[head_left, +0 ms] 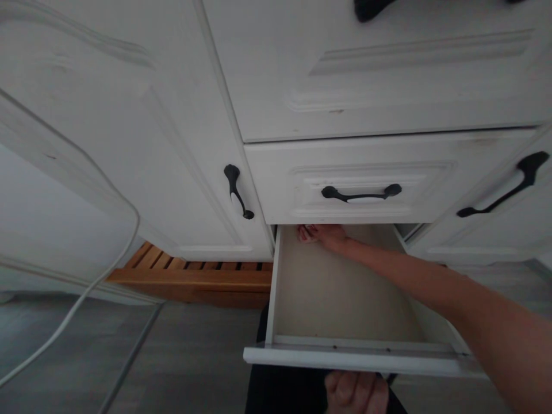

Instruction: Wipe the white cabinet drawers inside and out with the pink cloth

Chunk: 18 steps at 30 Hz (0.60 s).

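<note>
A white drawer [345,359] is pulled out low in the cabinet, its pale bottom board showing. My right arm reaches in from the right, and my right hand [321,236] lies deep at the back left of the drawer, on its bottom. Its fingers are curled in; whatever they may hold is hidden. Below the drawer front, my left hand [356,392] is closed around the drawer's handle, of which only a dark end [391,379] shows beside the knuckles.
Directly above is a shut drawer with a black-and-white handle [361,194]. Cabinet doors with similar handles [238,192] flank it. A slatted wooden piece [194,279] lies on the floor at left. A white cable [133,230] hangs across the left side.
</note>
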Available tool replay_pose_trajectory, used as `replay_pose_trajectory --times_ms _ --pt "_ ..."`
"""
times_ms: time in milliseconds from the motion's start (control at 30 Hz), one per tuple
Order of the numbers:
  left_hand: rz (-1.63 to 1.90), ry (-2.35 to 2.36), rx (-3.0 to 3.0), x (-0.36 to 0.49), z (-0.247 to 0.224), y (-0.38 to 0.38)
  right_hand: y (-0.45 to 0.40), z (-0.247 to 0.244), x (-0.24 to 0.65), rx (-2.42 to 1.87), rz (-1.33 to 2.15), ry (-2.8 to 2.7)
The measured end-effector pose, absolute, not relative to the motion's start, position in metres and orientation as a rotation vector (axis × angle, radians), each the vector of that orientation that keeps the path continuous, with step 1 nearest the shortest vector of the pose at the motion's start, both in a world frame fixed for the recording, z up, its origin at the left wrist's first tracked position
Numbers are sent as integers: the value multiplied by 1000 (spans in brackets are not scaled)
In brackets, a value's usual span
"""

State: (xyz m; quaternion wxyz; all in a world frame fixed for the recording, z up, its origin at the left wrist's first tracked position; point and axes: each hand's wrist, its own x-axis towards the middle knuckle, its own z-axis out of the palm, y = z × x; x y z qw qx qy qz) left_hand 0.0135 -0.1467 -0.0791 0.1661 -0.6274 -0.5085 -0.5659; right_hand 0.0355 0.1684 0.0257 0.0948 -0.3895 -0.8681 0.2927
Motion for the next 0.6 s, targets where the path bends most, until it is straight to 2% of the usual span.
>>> replay_pose_trajectory --times_ms 100,200,300,367,433,533,600 --pt "-1515 -1386 -1955 5 -80 -149 136 13 44 -1094 578 -2790" --pt "-1490 -1376 -1995 1 -83 -150 77 8 61 -780 385 -3092" --pt "-1536 -1343 -1931 3 -83 -148 30 16 81 -484 475 -3257" --pt "-1539 -1347 -1918 4 -79 -146 27 25 93 -451 629 -3303" --pt "-1534 -1358 -1942 3 -72 -145 50 35 102 -598 614 -3301" --pt "-1554 -1363 -1967 -1 -62 -145 109 44 111 -1151 283 -3066" --pt "-1571 -1355 -1957 -3 -59 -144 145 45 114 -1394 182 -2864"
